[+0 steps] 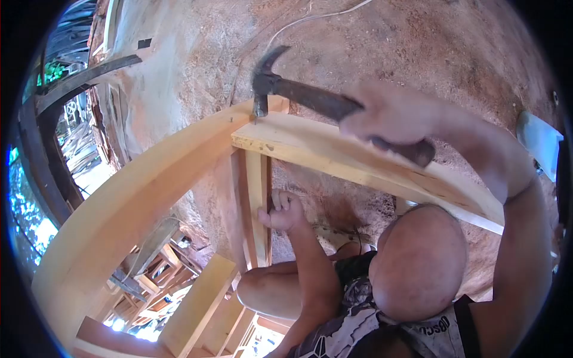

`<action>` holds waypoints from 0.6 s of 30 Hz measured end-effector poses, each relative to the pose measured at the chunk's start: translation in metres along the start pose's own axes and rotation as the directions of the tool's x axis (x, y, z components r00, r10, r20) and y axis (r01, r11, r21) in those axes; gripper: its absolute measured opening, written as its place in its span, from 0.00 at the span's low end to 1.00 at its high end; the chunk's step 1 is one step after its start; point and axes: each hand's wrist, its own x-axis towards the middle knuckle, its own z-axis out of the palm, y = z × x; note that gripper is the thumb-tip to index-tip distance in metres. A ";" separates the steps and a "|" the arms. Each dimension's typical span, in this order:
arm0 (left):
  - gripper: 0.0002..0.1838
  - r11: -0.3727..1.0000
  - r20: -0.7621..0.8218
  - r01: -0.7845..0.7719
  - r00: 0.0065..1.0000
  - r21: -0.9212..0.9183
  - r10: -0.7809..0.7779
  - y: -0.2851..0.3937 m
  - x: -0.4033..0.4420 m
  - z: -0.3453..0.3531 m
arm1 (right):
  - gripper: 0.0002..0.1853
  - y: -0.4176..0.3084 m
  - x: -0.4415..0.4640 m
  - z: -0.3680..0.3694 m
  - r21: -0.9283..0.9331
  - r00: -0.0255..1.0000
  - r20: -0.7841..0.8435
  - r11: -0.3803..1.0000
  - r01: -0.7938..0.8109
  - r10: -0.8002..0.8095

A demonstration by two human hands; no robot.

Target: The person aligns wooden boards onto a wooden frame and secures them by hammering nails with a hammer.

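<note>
My right hand is wrapped round the handle of a claw hammer. The hammer's striking face is down at the end of a light wooden board, at or just above a nail. Another small nail stands up from the curved wooden beam that meets this board at the corner. Lower down, my left hand has its fingers curled against the upright wooden post beneath the joint. Part of its grip is hidden.
A rough brown earthen wall stands behind the frame. Another wooden board is at lower left, with stacked wooden pieces beyond. A white cable runs along the wall. A pale object is at right.
</note>
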 end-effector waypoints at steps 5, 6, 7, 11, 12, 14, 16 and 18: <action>0.28 0.997 0.004 -0.048 0.999 0.056 0.048 0.000 0.000 0.003 | 0.14 0.012 0.028 -0.052 0.450 0.924 -0.353 0.892 0.033 0.144; 0.28 0.997 0.004 -0.055 0.999 0.056 0.054 -0.004 0.000 0.004 | 0.14 0.006 0.030 -0.050 0.447 0.926 -0.350 0.894 0.032 0.142; 0.28 0.997 0.007 -0.053 0.999 0.053 0.053 -0.006 -0.002 0.006 | 0.15 -0.002 0.031 -0.045 0.533 0.865 -0.443 0.845 0.044 0.235; 0.28 0.999 0.009 -0.041 0.999 0.028 0.040 -0.008 -0.002 0.010 | 0.14 0.009 0.005 -0.010 0.337 0.985 0.010 0.927 -0.163 0.170; 0.27 1.000 0.008 -0.017 1.000 -0.003 0.017 -0.008 -0.002 0.010 | 0.14 0.006 0.002 -0.009 0.205 0.974 0.208 0.969 -0.136 0.093; 0.25 0.999 0.023 -0.027 0.999 0.044 0.026 -0.005 -0.004 0.009 | 0.14 -0.006 0.000 -0.018 0.114 0.934 0.303 0.965 -0.235 0.191; 0.23 0.996 0.056 -0.047 0.998 0.078 0.043 -0.003 0.000 0.008 | 0.17 -0.002 0.010 -0.032 0.337 0.985 0.037 0.926 -0.171 0.168; 0.20 0.999 -0.001 -0.037 0.999 0.039 0.037 -0.005 0.000 0.007 | 0.16 0.006 0.022 -0.044 0.438 0.978 -0.084 0.889 -0.136 0.191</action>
